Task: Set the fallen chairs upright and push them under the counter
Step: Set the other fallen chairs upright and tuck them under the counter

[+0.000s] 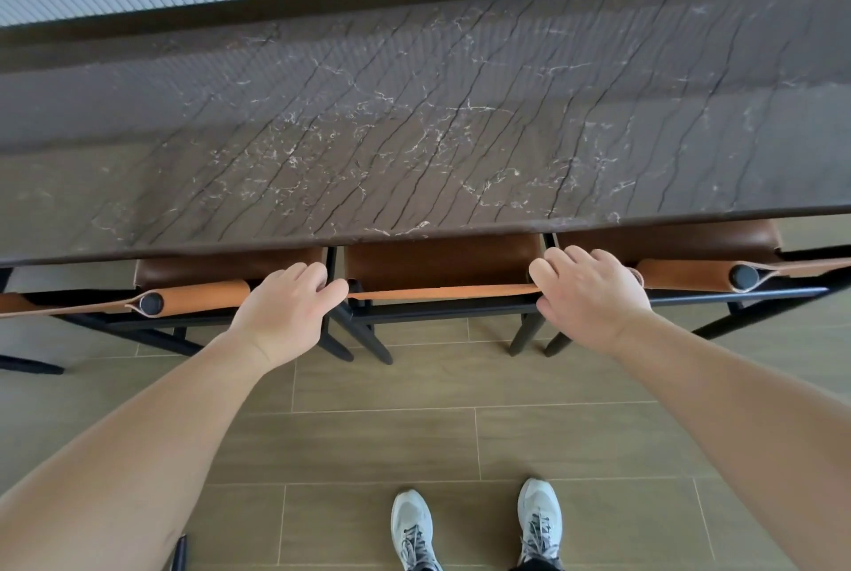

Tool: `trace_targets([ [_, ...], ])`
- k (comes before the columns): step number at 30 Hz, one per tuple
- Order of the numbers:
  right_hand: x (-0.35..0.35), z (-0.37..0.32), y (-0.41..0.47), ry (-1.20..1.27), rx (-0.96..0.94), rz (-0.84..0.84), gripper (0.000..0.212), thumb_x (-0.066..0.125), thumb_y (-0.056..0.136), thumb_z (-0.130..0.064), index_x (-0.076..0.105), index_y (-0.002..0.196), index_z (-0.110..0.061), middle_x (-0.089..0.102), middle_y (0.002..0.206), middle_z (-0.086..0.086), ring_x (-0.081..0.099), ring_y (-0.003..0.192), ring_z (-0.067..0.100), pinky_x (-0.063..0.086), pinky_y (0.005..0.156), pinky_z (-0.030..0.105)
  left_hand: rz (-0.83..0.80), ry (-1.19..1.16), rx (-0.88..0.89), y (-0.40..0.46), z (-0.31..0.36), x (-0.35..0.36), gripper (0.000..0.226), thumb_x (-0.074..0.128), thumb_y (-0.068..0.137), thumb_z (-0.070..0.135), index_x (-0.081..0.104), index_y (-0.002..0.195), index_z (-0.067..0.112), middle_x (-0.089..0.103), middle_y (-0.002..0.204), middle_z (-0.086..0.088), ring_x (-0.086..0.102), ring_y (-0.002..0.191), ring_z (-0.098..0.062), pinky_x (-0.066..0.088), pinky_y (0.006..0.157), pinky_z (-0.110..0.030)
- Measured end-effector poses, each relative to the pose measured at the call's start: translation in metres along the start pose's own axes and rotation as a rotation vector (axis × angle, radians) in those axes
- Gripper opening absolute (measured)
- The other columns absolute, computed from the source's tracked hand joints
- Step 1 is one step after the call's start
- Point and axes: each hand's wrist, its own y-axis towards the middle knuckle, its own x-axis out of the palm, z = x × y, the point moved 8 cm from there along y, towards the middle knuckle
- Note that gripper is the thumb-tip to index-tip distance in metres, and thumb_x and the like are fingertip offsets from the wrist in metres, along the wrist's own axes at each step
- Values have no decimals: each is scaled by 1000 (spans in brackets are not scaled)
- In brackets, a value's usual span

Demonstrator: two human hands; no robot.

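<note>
3 chairs are standing upright in a row along the near edge of the dark veined stone counter, their brown leather seats tucked partly beneath its overhang. The left chair is showing its seat under the counter edge and a tan leather backrest wrapped around a black post end; its black legs are resting on the wood-look tile floor. The left hand is curling over the top left corner of the middle chair, fingers bent over the back post right beside the left chair's backrest, so it is closed on that corner. The middle chair's tan backrest is appearing as a thin strip running edge-on between the 2 hands, with its seat going under the counter and its black legs angling down to the floor. The right hand is gripping the top right corner of the same chair, fingers folded over the post, just beside the right chair. That chair is sitting likewise with its seat under the overhang and its rolled tan backrest ending at a black post. Below, 2 grey sneakers are standing on the tiles, well back from the chairs.
</note>
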Motion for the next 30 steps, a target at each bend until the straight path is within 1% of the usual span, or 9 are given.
trace_targets([
  [4, 5, 1, 1, -23, 20, -17, 19, 67, 79, -24, 50, 84, -17, 51, 77, 2, 51, 66, 26, 33, 53, 35, 0, 38, -18, 0, 1, 1, 52, 65, 44, -21, 49, 82, 10, 35, 70, -5, 24, 59, -21, 16, 52, -28],
  [7, 5, 2, 2, -25, 36, -23, 18, 62, 82, -27, 46, 87, -20, 48, 79, 0, 50, 69, 24, 30, 56, 35, -76, 101, -140, 3, 1, 4, 45, 68, 56, -13, 50, 87, 13, 32, 72, -3, 31, 58, -22, 31, 48, -33],
  [11, 5, 3, 2, -20, 54, -81, 18, 55, 88, -26, 40, 97, -22, 46, 87, -2, 51, 81, 23, 31, 62, 35, -171, 230, -315, -10, 10, -2, 36, 61, 78, 2, 50, 109, 16, 39, 83, -6, 40, 72, -23, 44, 62, -37],
  [14, -1, -3, -4, -36, 41, -137, 24, 54, 89, -26, 37, 105, -21, 50, 99, 1, 51, 90, 24, 32, 66, 35, -274, 222, -368, -19, 24, -8, 48, 56, 84, 9, 43, 128, 20, 46, 102, -9, 46, 92, -26, 46, 79, -40],
  [17, -12, -18, -17, 10, 36, -151, 32, 55, 86, -31, 39, 111, -20, 48, 106, 3, 50, 96, 27, 33, 71, 37, -280, -48, -472, -26, 47, -17, 56, 58, 91, 22, 36, 143, 27, 45, 129, -7, 44, 119, -28, 41, 97, -44],
  [19, -25, -27, -27, 154, 85, -126, 35, 55, 84, -31, 42, 114, -20, 47, 108, 3, 50, 101, 28, 40, 80, 39, -165, -344, -575, -33, 64, -32, 50, 57, 95, 27, 39, 142, 29, 46, 135, -1, 44, 126, -24, 40, 103, -44],
  [22, -49, -36, -41, 510, 176, -70, 39, 53, 87, -29, 45, 125, -21, 46, 117, 2, 47, 107, 27, 43, 87, 41, -9, -773, -754, -49, 86, -54, 34, 54, 97, 31, 49, 130, 34, 51, 130, 11, 49, 120, -9, 42, 95, -31],
  [26, -73, -59, -55, 992, 207, -74, 34, 55, 91, -34, 46, 124, -31, 43, 117, -12, 51, 97, 10, 37, 62, 16, 173, -1152, -926, -71, 108, -91, 22, 54, 93, 39, 55, 115, 43, 59, 113, 21, 55, 100, 7, 40, 76, -15],
  [30, -96, -76, -60, 1250, 226, -58, 26, 57, 91, -35, 48, 114, -40, 52, 108, -22, 53, 99, -1, 39, 68, 14, 446, -1464, -1062, -97, 116, -122, 17, 57, 95, 31, 62, 112, 34, 66, 110, 11, 65, 99, -3, 50, 89, -28],
])
